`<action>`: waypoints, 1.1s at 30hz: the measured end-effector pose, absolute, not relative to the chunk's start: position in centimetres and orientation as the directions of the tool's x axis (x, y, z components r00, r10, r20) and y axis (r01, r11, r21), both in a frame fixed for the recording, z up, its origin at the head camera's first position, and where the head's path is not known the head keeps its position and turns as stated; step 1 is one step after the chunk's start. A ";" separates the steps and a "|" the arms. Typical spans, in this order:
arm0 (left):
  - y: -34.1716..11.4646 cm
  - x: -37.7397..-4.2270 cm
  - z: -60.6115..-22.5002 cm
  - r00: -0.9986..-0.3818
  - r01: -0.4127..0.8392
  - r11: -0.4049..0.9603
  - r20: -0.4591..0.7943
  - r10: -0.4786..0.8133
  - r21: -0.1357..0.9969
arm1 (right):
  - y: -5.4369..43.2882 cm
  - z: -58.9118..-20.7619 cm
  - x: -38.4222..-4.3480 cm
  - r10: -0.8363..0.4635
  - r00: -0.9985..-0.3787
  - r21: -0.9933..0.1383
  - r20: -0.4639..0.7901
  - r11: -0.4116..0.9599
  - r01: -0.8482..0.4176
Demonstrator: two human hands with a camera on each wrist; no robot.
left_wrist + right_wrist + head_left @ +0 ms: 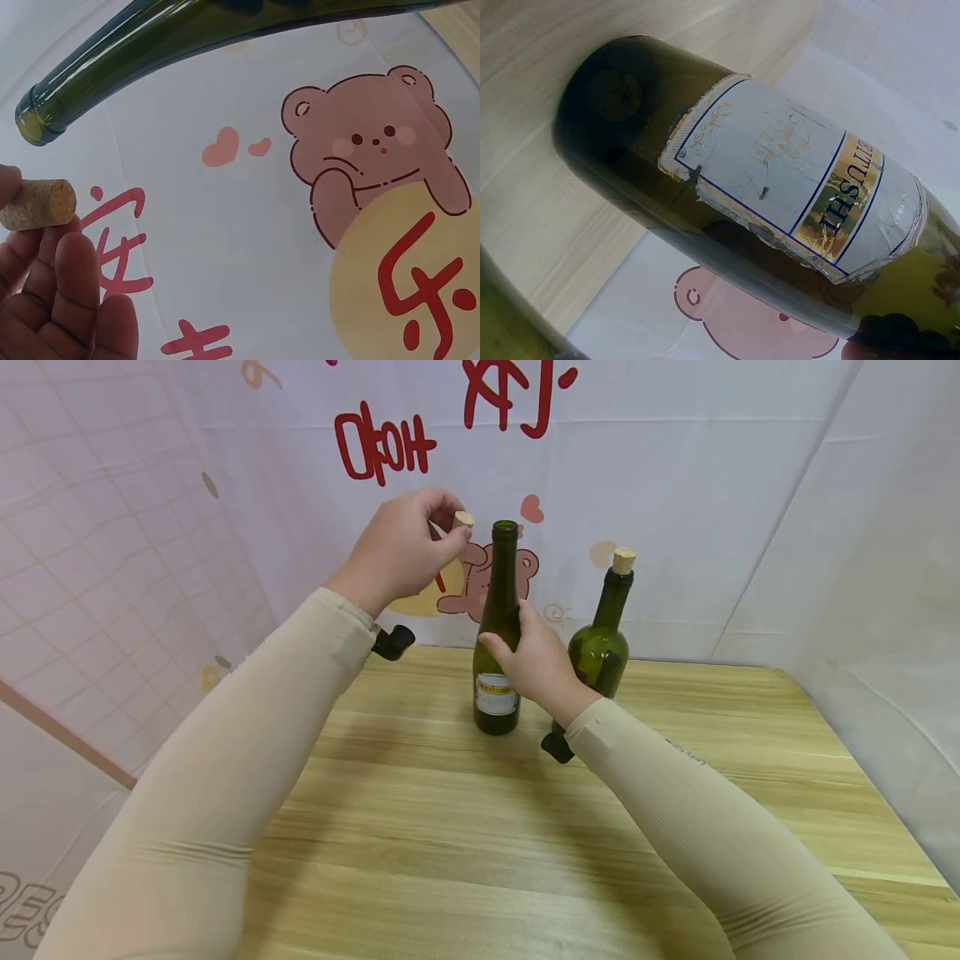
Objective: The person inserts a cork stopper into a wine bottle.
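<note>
My left hand [411,545] pinches a cork [463,518] between thumb and fingers, just left of a bottle's mouth and apart from it. In the left wrist view the cork [39,205] lies sideways in the fingertips, below the bottle's open neck [41,116]. My right hand [542,664] grips the body of this green glass wine bottle [497,631], which stands upright on the table. Its worn white and gold label [780,172] fills much of the right wrist view.
A second green wine bottle [600,647] stands to the right, partly behind my right hand, with a cork [624,560] in its mouth. The wooden table [435,827] ends at a white printed backdrop [675,485] with red characters and a bear.
</note>
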State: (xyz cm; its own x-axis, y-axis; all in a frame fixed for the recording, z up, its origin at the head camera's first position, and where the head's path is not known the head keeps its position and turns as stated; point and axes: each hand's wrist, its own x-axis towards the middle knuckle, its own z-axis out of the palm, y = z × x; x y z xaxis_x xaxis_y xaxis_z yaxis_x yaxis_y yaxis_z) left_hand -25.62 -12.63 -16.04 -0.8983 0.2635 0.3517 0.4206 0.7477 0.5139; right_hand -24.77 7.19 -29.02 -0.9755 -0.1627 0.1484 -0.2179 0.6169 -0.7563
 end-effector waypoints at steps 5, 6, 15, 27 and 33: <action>-12.4 -25.6 -15.6 -0.894 0.427 0.724 0.372 0.249 0.541 | 7.2 -29.1 -24.8 -0.160 -0.975 -0.755 0.153 0.618 -0.220; -12.3 -25.6 -15.5 -0.892 0.430 0.721 0.379 0.246 0.544 | 7.2 -29.1 -24.8 -0.159 -0.975 -0.755 0.153 0.618 -0.219; -11.7 -25.8 -15.1 -0.874 0.460 0.687 0.423 0.239 0.563 | 7.1 -29.2 -24.9 -0.161 -0.975 -0.758 0.156 0.613 -0.222; -10.2 -25.9 -14.7 -0.857 0.499 0.605 0.458 0.237 0.621 | 7.2 -29.2 -24.8 -0.160 -0.974 -0.758 0.160 0.612 -0.225; -9.7 -25.9 -14.7 -0.858 0.503 0.583 0.453 0.243 0.639 | 7.2 -29.2 -24.7 -0.161 -0.974 -0.760 0.161 0.610 -0.226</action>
